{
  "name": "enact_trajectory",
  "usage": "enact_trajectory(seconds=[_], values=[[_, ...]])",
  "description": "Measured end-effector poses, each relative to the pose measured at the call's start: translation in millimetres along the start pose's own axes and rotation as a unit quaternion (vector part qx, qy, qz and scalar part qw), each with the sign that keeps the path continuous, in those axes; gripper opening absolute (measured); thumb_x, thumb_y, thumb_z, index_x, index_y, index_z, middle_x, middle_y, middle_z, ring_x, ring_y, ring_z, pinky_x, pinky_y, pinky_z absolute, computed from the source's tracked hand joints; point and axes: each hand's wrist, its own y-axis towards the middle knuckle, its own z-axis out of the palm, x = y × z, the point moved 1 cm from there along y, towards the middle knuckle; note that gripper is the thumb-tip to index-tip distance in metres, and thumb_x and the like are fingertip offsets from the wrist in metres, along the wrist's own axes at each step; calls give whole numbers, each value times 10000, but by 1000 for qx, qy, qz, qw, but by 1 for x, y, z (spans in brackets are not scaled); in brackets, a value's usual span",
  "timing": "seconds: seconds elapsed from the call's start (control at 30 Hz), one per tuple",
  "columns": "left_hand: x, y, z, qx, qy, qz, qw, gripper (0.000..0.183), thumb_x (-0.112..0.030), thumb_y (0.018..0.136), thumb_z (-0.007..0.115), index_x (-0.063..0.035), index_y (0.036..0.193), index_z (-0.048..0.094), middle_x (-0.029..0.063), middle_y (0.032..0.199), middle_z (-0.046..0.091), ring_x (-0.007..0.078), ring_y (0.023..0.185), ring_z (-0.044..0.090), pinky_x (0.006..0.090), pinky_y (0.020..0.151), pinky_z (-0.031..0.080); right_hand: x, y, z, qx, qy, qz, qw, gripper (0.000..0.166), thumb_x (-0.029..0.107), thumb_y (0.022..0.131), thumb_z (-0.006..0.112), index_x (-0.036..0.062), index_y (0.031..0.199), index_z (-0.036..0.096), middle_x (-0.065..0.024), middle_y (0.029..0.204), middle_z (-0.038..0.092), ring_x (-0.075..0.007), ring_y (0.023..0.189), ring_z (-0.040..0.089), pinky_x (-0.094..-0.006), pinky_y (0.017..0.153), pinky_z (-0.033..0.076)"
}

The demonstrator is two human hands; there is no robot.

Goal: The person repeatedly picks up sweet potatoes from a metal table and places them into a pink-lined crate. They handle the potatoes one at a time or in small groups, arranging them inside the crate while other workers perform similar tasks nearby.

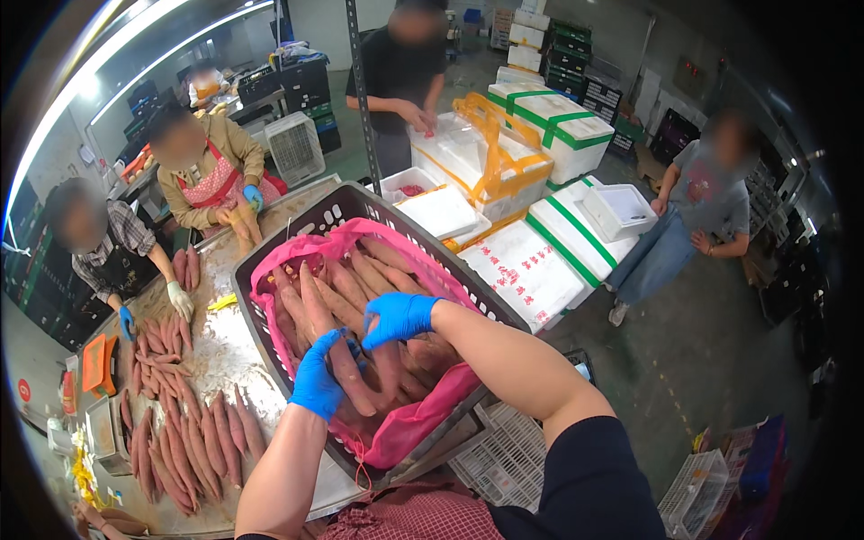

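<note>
A dark plastic crate (499, 307) lined with a pink mesh bag (432, 405) stands before me, full of long reddish sweet potatoes (344, 290). My left hand (317, 378), in a blue glove, grips a long sweet potato (337, 351) that lies slantwise over the others. Beside it my right hand (398, 318), gloved in blue too, has its fingers around the upper end of another sweet potato (387, 368). The lower ends of these two lie close together; the undersides of both hands are partly hidden.
Sweet potatoes (196, 445) lie in piles on the metal table (229, 351) at left, near an orange scale (99, 364). Two co-workers handle sweet potatoes across the table. White foam boxes (520, 270) stand beyond the crate, with two more people near them. A white crate (506, 452) is below right.
</note>
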Motion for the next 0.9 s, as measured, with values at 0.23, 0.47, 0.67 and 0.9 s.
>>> enact_trajectory(seconds=[0.23,0.47,0.67,0.9], values=[[-2,-16,23,64,-13,-97,993,601,-325,814,659,-44,1298,440,163,1205,542,311,1057,554,449,927,456,3,-7,-13,-92,265,18,960,352,315,781,718,45,973,601,-75,845,609,-134,698,575,-265,561,480],[-3,-19,20,151,-24,-85,985,645,-212,797,673,-41,1342,374,189,1223,523,349,1112,539,455,916,481,-2,4,-3,-151,364,-37,919,370,347,810,695,39,982,583,-60,787,601,-127,602,560,-256,510,472],[-2,-14,15,103,23,35,994,567,-116,764,661,-30,1276,431,188,1141,565,343,1024,586,437,852,517,-30,25,10,-101,374,57,920,408,419,883,564,48,1051,596,-109,810,624,-184,573,576,-318,547,501],[0,3,-4,60,-59,45,995,531,-89,736,681,-45,1213,451,170,1032,581,328,934,606,440,763,543,-52,28,67,176,-88,203,959,616,495,772,621,10,1150,590,-197,942,654,-267,730,664,-375,615,533]])
